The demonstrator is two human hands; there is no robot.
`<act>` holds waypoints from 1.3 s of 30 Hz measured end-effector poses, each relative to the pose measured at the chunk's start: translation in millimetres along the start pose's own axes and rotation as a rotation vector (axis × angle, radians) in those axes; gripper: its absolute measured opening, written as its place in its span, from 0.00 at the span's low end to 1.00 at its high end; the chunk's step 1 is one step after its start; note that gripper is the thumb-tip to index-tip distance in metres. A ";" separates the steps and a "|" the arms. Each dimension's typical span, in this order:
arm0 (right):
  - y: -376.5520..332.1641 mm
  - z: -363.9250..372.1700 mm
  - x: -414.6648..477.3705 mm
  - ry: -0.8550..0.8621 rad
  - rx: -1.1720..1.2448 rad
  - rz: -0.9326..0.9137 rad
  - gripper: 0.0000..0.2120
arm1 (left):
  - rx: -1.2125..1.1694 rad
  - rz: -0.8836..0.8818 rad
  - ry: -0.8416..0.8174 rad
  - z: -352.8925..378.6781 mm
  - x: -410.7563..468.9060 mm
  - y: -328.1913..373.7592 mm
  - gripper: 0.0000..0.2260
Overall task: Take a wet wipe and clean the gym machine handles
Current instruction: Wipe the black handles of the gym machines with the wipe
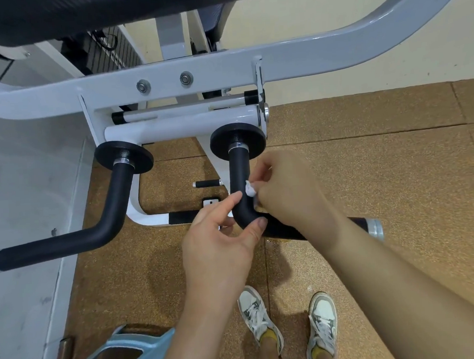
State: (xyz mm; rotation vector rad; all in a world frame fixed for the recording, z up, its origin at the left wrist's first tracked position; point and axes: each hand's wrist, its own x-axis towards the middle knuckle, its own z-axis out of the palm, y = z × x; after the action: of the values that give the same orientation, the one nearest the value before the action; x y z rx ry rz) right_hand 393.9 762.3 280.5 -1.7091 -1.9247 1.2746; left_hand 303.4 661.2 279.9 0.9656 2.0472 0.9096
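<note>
White wipe (pixel 250 191), seemingly balled, pinched by right hand (pixel 285 189) against handle (pixel 239 168).

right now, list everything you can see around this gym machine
handles: two, black, bent; left handle free, right handle under both hands
wipe: one, white, small wad against the right handle
discs: two, black, at the handle bases
frame: one, pale grey, across the top
peg: one, short, black, low between the handles
floor mats: brown, speckled, underfoot
wall: cream, behind the frame
blue object: one, bottom left, cut off by the edge
shoes: two, white and grey, at the bottom
left hand: grips the bend of the right handle
right hand: pinches the wipe on the right handle
</note>
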 end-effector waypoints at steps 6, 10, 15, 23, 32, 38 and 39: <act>3.4 2.3 -4.3 -0.056 -0.034 0.029 0.02 | 0.040 -0.020 0.022 -3.5 2.1 0.0 0.25; 1.6 9.8 9.8 0.102 0.219 0.118 0.04 | 0.052 -0.030 0.012 -4.7 2.9 1.3 0.26; 6.9 2.2 5.0 -0.049 0.145 0.132 0.06 | 0.050 -0.020 0.009 -5.8 4.4 -0.6 0.25; 1.4 30.0 33.2 0.214 0.766 0.353 0.05 | 0.032 0.015 -0.002 -4.9 8.6 -1.9 0.23; -9.2 44.2 41.7 0.377 1.351 0.658 0.03 | 0.046 0.107 -0.037 -3.2 17.8 -9.4 0.23; -2.5 48.9 54.7 0.160 1.352 0.848 0.09 | 0.016 0.104 -0.054 -4.2 14.3 -8.9 0.23; -3.9 49.1 55.0 0.113 1.327 0.857 0.13 | 0.011 0.099 -0.054 -4.3 13.4 -8.5 0.22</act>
State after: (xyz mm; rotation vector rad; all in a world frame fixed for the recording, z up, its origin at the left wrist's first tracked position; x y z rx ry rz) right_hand 342.3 791.3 236.4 -1.6172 0.0785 1.9193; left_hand 290.5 666.9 271.5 1.0939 1.9759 0.9148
